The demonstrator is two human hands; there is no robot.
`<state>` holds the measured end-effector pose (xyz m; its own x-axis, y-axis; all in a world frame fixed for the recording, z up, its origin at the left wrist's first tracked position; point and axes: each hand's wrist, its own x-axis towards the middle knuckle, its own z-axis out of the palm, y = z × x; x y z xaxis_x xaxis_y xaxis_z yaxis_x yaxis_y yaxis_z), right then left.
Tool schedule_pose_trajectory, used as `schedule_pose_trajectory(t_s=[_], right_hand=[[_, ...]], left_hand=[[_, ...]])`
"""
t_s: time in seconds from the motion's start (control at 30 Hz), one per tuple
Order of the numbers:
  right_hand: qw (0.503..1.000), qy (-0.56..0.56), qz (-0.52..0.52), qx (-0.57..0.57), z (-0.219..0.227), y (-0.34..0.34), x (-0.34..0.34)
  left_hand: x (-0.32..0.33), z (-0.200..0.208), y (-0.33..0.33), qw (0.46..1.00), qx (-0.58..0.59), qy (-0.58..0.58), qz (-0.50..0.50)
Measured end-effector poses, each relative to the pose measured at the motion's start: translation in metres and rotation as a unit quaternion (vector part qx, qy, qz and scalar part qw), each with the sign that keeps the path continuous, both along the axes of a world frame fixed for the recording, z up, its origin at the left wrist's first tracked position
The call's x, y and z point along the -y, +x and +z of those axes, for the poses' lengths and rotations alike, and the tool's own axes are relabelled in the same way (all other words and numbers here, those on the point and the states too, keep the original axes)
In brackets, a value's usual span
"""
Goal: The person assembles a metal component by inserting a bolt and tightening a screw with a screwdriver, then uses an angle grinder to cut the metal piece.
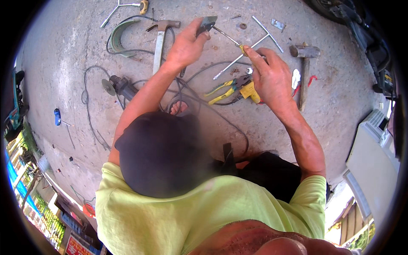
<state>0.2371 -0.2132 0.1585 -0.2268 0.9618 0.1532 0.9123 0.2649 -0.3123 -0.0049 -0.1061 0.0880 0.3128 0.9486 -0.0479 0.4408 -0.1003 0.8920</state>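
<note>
Out in front of me, my left hand [188, 46] pinches a small dark metal piece [207, 24] between thumb and fingers. My right hand [272, 76] grips the yellow handle of a screwdriver [229, 39]; its thin shaft slants up to the left, with the tip at the metal piece. Whether the tip presses on it, I cannot tell. A claw hammer [160, 46] lies beside my left wrist. Under and beside my right hand are a T-handle wrench [259, 41], yellow-handled pliers [225, 90] and a yellow object [249, 92], partly hidden.
An angle grinder [122, 87] with a looping black cord lies left of my forearm. A curved green strip [119, 38] is near the hammer. Right stands a wooden-handled mallet [305, 52]; a blue-handled screwdriver [57, 117] lies far left. A vehicle wheel [325, 9] borders the top right.
</note>
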Motion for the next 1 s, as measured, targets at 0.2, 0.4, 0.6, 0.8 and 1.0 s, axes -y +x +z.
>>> schedule_pose_trajectory(t_s=[0.2, 0.4, 0.6, 0.8, 1.0], right_hand=[[0.992, -0.084, -0.011, -0.090, -0.008, 0.000, 0.005], [0.984, -0.162, -0.042, -0.065, -0.039, -0.011, 0.014], [0.979, -0.189, -0.041, -0.063, -0.064, -0.010, 0.026], [0.989, -0.142, 0.012, -0.034, -0.082, -0.002, 0.038], [0.989, -0.141, 0.029, -0.026, -0.088, -0.001, 0.034]], left_hand=[[0.008, -0.008, -0.001, 0.998, -0.059, 0.001, -0.031], [0.019, -0.044, 0.001, 0.982, -0.142, -0.098, -0.072], [0.031, -0.069, -0.001, 0.973, -0.167, -0.121, -0.100], [0.035, -0.083, -0.004, 0.962, -0.220, -0.087, -0.135], [0.032, -0.075, -0.002, 0.946, -0.261, -0.128, -0.147]])
